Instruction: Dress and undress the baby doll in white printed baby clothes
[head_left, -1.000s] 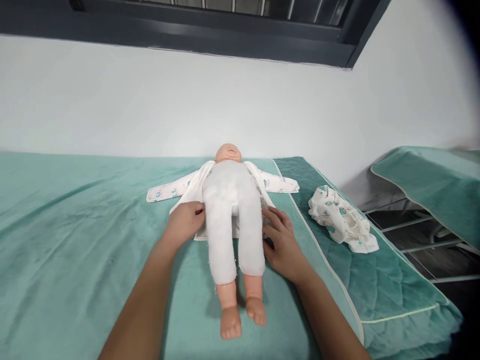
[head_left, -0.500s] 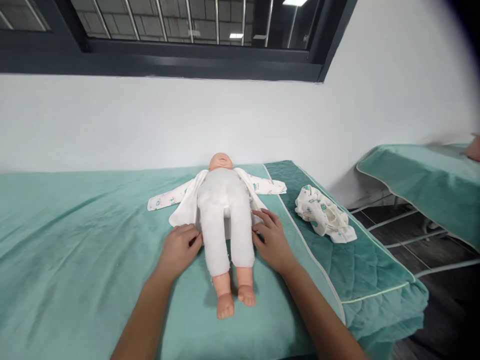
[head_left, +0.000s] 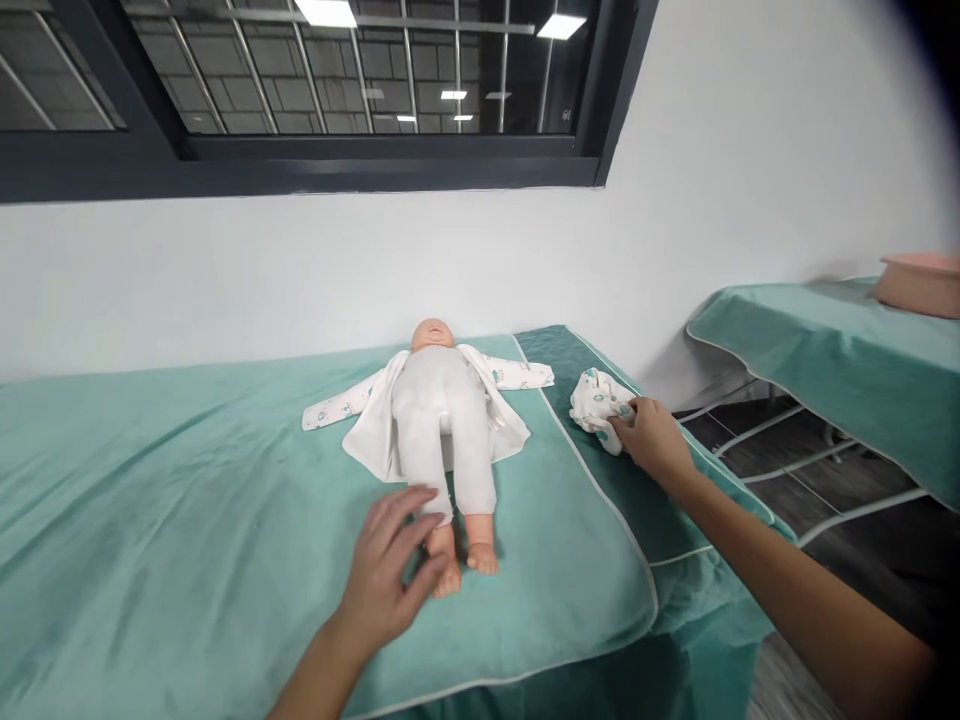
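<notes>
A baby doll (head_left: 442, 420) lies on its back on the green bed cover, its head toward the wall. Its arms are in the printed sleeves of a white baby jacket (head_left: 511, 425), which is spread open under its body. My left hand (head_left: 390, 570) is held by the doll's lower leg, fingers spread, with nothing in it. On the right, my right hand (head_left: 651, 440) pinches the near side of a crumpled, printed baby garment (head_left: 596, 405); its exact kind is hidden by the folds and my hand.
The green bed cover (head_left: 187, 560) has a darker quilted part on the right. Beyond a gap with metal rails (head_left: 832, 460) stands another green-covered bed (head_left: 810, 330) carrying a pinkish basin (head_left: 919, 285). A white wall and a barred window (head_left: 360, 90) rise behind.
My right hand has left the doll's side, reached right and taken hold of the crumpled garment. My left hand has moved nearer and opened. The view has shifted to the right and up.
</notes>
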